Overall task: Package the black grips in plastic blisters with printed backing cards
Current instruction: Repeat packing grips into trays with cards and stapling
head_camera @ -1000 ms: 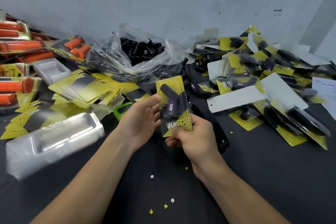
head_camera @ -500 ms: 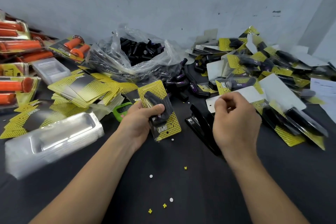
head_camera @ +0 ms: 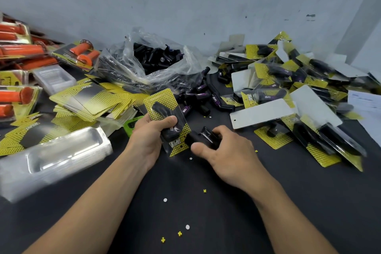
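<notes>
Seen from the head camera, the left hand held a blister pack upright-ish and tilted. Its fingers were curled behind the yellow-and-black backing card and its thumb pressed on the clear front over the black grip sealed inside. The right hand was wrapped round a black stapler, thumb along the near side. The stapler's nose met the lower right edge of the card; whether it had bitten down could not be told.

Both hands hovered over the dark table, which was dotted with small white and yellow punch scraps. Behind them sat a crumpled clear bag full of loose grips, with a few more loose grips spilled just to its right. To the left lay a fanned stack of printed cards and, nearer, a stack of empty blisters. A green object peeked out beside the left wrist. Packs of orange grips lined the far left. A heap of finished packs filled the right side.
</notes>
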`<action>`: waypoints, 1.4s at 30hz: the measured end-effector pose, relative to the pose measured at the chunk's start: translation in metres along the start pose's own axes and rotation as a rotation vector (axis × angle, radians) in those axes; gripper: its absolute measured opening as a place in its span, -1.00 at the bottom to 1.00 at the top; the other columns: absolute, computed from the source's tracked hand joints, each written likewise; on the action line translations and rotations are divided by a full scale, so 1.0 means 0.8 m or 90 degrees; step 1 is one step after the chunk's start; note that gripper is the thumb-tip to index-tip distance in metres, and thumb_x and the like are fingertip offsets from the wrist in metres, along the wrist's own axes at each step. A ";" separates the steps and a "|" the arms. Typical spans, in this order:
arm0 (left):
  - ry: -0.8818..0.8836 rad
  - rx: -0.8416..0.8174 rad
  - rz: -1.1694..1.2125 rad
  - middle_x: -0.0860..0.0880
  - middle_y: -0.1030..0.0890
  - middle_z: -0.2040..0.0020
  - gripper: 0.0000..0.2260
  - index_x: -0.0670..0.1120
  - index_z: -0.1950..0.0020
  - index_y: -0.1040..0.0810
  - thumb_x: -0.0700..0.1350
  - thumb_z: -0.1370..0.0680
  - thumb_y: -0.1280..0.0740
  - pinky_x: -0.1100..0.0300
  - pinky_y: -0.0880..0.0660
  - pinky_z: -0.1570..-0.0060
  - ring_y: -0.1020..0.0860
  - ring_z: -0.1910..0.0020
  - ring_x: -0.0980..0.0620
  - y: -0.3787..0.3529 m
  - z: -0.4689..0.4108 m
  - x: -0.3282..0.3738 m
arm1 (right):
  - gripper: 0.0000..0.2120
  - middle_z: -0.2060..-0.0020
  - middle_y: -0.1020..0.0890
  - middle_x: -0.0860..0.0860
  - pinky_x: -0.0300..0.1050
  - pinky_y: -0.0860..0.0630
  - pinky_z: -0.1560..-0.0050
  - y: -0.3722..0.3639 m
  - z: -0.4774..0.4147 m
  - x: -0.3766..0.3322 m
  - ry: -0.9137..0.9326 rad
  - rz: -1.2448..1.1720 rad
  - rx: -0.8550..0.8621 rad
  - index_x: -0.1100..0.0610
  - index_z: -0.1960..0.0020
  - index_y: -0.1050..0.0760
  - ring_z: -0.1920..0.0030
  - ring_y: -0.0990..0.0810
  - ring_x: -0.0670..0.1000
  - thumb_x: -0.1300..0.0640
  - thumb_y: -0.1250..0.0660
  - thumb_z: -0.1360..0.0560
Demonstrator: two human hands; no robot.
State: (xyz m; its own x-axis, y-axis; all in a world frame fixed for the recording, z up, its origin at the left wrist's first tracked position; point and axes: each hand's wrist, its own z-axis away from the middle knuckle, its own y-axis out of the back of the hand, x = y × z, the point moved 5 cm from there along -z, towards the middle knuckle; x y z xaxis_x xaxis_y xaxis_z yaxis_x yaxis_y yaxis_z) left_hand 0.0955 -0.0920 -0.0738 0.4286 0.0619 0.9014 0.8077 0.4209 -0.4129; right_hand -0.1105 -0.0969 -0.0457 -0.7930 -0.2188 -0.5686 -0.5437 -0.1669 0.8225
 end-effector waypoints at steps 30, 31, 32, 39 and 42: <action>-0.056 -0.242 0.180 -0.09 -0.74 0.04 -0.74 -0.18 -0.20 -0.56 -0.20 -0.52 -0.30 0.03 -0.67 0.09 -0.73 0.07 -0.03 -0.021 0.022 0.029 | -0.43 0.05 -0.71 -0.30 -0.18 -0.60 -0.02 -0.004 0.030 -0.033 0.097 -0.336 -0.023 -0.17 -0.08 -0.57 0.04 -0.67 -0.25 -0.32 -0.51 -0.12; -0.055 -0.243 0.180 -0.09 -0.74 0.04 -0.74 -0.17 -0.20 -0.56 -0.20 -0.52 -0.30 0.03 -0.67 0.09 -0.73 0.07 -0.03 -0.021 0.022 0.029 | -0.43 0.06 -0.71 -0.28 -0.14 -0.62 -0.03 -0.004 0.030 -0.033 0.095 -0.341 -0.018 -0.16 -0.08 -0.58 0.04 -0.68 -0.23 -0.32 -0.51 -0.13; -0.055 -0.246 0.178 -0.10 -0.74 0.04 -0.74 -0.17 -0.20 -0.56 -0.20 -0.52 -0.30 0.03 -0.67 0.09 -0.73 0.07 -0.04 -0.021 0.022 0.029 | -0.43 0.06 -0.72 -0.27 -0.08 -0.64 -0.06 -0.004 0.029 -0.033 0.094 -0.347 -0.014 -0.14 -0.08 -0.58 0.04 -0.69 -0.21 -0.32 -0.51 -0.13; -0.069 -0.267 0.155 -0.09 -0.73 0.08 -0.78 -0.16 -0.14 -0.58 -0.20 -0.52 -0.29 -0.09 -0.61 -0.16 -0.70 0.09 -0.03 -0.024 0.024 0.030 | -0.52 0.08 -0.74 -0.21 0.03 -0.65 -0.09 -0.006 0.026 -0.034 0.090 -0.374 0.013 -0.10 -0.05 -0.61 0.05 -0.70 -0.16 -0.26 -0.52 -0.19; -0.070 -0.281 0.155 -0.08 -0.73 0.08 -0.78 -0.17 -0.15 -0.56 -0.21 -0.52 -0.29 -0.06 -0.63 -0.15 -0.71 0.09 -0.02 -0.025 0.025 0.032 | -0.56 0.09 -0.74 -0.19 -0.09 -0.64 -0.06 -0.007 0.025 -0.034 0.087 -0.376 0.027 -0.09 -0.04 -0.62 0.04 -0.69 -0.18 -0.23 -0.52 -0.21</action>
State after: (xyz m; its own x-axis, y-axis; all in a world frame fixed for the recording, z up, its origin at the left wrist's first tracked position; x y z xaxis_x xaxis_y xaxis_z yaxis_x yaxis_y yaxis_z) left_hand 0.0821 -0.0808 -0.0393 0.5989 0.2158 0.7712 0.7943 -0.0374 -0.6064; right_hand -0.0914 -0.0707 -0.0345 -0.3128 -0.2220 -0.9235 -0.8939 -0.2599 0.3652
